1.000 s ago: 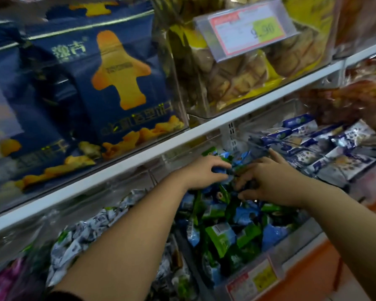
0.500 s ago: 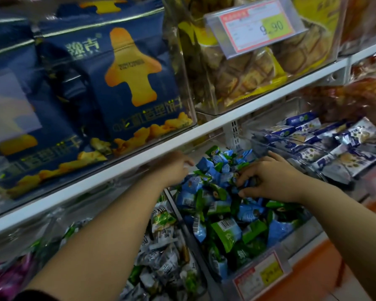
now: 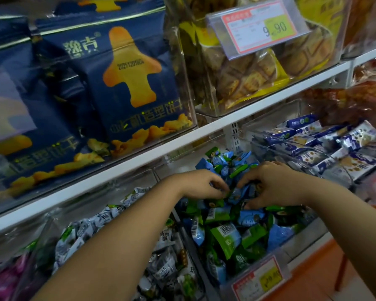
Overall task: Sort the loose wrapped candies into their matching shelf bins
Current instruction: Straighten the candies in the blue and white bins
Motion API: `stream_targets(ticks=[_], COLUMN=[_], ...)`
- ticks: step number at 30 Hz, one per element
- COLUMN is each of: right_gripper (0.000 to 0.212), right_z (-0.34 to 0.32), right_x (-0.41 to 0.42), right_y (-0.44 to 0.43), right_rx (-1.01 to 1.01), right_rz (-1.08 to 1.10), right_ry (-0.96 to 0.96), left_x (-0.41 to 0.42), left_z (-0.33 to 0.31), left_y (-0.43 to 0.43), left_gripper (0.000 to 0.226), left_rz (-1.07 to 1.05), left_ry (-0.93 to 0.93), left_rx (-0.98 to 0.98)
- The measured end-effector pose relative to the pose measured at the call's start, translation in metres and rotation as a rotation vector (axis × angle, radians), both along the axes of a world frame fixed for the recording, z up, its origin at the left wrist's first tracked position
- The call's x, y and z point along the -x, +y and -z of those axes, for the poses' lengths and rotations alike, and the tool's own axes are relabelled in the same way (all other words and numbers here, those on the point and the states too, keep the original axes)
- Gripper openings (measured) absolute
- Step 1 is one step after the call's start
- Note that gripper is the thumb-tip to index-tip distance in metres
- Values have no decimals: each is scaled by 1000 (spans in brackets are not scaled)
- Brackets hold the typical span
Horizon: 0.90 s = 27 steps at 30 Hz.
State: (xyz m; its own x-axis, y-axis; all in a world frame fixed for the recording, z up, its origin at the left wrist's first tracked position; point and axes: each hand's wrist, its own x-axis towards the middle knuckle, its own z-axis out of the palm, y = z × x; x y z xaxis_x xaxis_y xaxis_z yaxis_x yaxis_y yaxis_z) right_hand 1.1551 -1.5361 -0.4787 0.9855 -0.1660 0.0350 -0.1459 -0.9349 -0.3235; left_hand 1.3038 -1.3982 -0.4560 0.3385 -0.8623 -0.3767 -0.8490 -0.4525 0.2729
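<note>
A clear bin point(image 3: 295, 244) on the lower shelf holds a heap of blue and green wrapped candies point(image 3: 228, 233). Both hands are inside it, close together over the heap. My left hand point(image 3: 201, 184) has its fingers curled down and pinches a green-wrapped candy point(image 3: 225, 193) at its fingertips. My right hand point(image 3: 269, 184) curls over the pile and grips a blue-wrapped candy point(image 3: 237, 195) between thumb and fingers. To the left, a second bin point(image 3: 183, 227) holds white and green wrapped candies point(image 3: 80, 233).
A bin of blue-and-white wrapped snacks point(image 3: 326, 146) stands to the right. The upper shelf point(image 3: 204, 129) carries navy biscuit bags point(image 3: 117, 83) and yellow cracker packs point(image 3: 248, 68) behind a price tag point(image 3: 258, 27). Another price tag point(image 3: 258, 281) hangs on the candy bin's front. Pink packets point(image 3: 0, 276) lie far left.
My left hand went left toward the white-candy bin half a second ago and has come back into the blue-and-green bin beside my right hand. My right hand stayed on the heap.
</note>
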Motion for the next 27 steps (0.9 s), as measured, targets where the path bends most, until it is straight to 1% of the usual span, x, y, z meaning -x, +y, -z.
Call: stream_targets(ticks=[2,4,8,12,14,16,17,18,20,23,25,27], right_gripper=[49,47,47,47,48,48,47,47,47,47,47,48], right_z=[-1,-2,-3,-1,-1,0,0,1,1,2,4,4], right_x=[1,2,4,5,5,4,3,3,2,1,1,1], right_y=[0,1,2,3,3,3,2,2,1,-1,-2,-3], right_rx=[-15,-29,-41,-32,-27,-39,-45,-48,-64,-76,-74,-68], right_rz=[8,19,28,36,41,44,44,45,53,48,48,46], right_ry=[2,-8,-13,3,8,11,10,6,8,8,0,0], left_x=[1,4,5,-2,-2,-4,-6,-7,-10,-15,-20,-25], left_z=[1,-1,-11,-19,-22,-23,-23,-20,-12,4,8,12], left_y=[12,22,33,42,39,30,24,17,3,-14,-20,-23], left_gripper=[29,35,35,34,33,31,30,29,28,30,31,30], left_rz=[-20,-46,-8,-39,-88,-173,-199,-211,-205,-166,-165,-172], left_ry=[12,12,-122,-117,-62,-7,-7,-25,-70,-157,-204,-202], left_rx=[-49,-79,-123,-149,-39,140,201,223,180,46,26,17])
